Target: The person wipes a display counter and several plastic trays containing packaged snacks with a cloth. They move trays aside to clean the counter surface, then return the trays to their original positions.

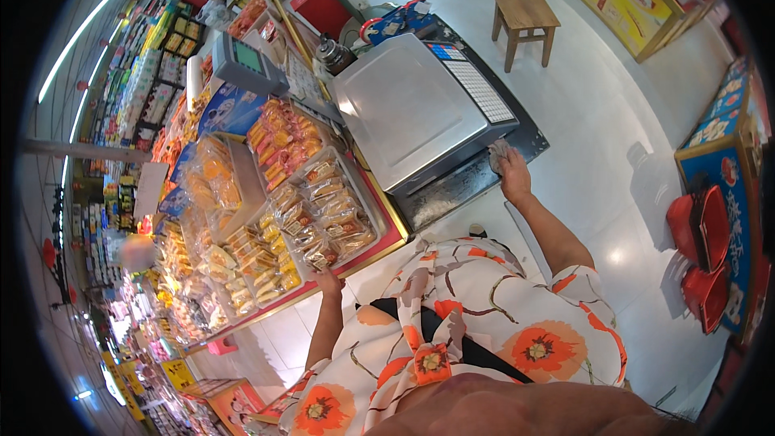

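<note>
A crumpled grey cloth point(500, 156) is in the grip of my right hand point(515, 178), at the lower corner of a weighing scale point(405, 115). The scale has a steel pan, a keypad and a display point(247, 56) on a post. It stands on a dark, worn counter top point(439, 198). My left hand point(327, 280) is at the gilt and red edge of the display stand, by a clear tray of wrapped pastries point(339, 212). Its fingers are partly hidden, and whether it grips the edge or a packet cannot be told.
Trays of wrapped snacks point(281, 145) fill the stand on the left. A glass jar point(333, 54) stands behind the scale. A wooden stool point(525, 12) is on the floor beyond the counter. Red shopping baskets point(699, 227) stand at the right, beside a blue box point(720, 157).
</note>
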The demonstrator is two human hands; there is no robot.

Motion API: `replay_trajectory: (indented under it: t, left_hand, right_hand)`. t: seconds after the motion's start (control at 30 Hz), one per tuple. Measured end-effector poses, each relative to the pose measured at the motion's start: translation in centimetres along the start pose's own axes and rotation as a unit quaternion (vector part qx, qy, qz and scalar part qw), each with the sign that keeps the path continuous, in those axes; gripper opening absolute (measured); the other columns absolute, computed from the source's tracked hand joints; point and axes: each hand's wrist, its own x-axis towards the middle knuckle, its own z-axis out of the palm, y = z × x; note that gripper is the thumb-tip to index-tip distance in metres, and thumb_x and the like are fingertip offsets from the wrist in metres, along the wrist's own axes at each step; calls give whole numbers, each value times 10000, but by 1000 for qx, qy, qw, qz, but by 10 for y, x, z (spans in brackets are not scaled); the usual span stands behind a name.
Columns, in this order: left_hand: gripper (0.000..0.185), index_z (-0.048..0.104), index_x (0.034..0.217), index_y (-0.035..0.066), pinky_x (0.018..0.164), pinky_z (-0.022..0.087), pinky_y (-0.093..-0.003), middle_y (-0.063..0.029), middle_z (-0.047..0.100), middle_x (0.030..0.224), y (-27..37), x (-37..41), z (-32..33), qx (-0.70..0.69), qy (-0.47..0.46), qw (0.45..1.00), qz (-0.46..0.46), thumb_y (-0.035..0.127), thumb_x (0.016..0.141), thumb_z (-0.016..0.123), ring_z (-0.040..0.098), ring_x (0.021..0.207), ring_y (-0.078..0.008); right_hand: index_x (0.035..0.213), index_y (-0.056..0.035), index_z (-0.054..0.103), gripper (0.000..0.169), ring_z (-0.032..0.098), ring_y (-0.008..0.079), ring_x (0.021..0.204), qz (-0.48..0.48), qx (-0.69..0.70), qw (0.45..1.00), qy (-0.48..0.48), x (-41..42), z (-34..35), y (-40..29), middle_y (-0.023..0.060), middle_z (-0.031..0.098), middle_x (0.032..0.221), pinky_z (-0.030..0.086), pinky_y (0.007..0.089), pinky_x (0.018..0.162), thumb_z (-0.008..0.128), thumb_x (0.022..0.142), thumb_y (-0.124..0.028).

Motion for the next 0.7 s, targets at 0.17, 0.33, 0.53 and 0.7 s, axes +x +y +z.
replay_trajectory:
  t: [0.17, 0.33, 0.53, 0.7]
  left_hand:
    - [465, 301, 1270, 17, 645, 426, -378, -206, 506, 1084, -20, 24, -9, 47, -14, 998, 48, 262, 910, 468, 528, 819, -311]
    - [527, 222, 1236, 38, 328, 453, -404, -272, 555, 866, 8, 5, -19, 182, -54, 981, -47, 375, 911, 462, 566, 454, -352]
    - [599, 164, 1271, 167, 534, 524, -527, -275, 485, 1172, 23, 12, -26, 228, -112, 954, -162, 502, 881, 471, 613, 731, -493]
    - [471, 279, 1225, 124, 496, 525, -524, -304, 465, 1127, 28, 6, -27, 235, -159, 950, -130, 459, 920, 408, 614, 750, -499]
  right_hand:
    - [982, -24, 616, 267, 414, 422, 1225, -70, 46, 996, -16, -18, 51, -30, 196, 479, 1302, 344, 485, 1037, 552, 722, -7]
    - [1043, -57, 615, 351, 361, 395, 1291, -238, 109, 945, -195, -33, 66, -121, 178, 455, 1337, 258, 506, 1091, 541, 704, -4]
    - [1149, -43, 574, 436, 315, 389, 1323, -319, 117, 893, -294, -30, 73, -137, 175, 421, 1375, 254, 467, 1104, 543, 717, 6]
    - [1125, -10, 578, 430, 336, 402, 1306, -334, 118, 891, -284, -36, 55, -112, 210, 428, 1355, 288, 489, 1085, 563, 695, 8]
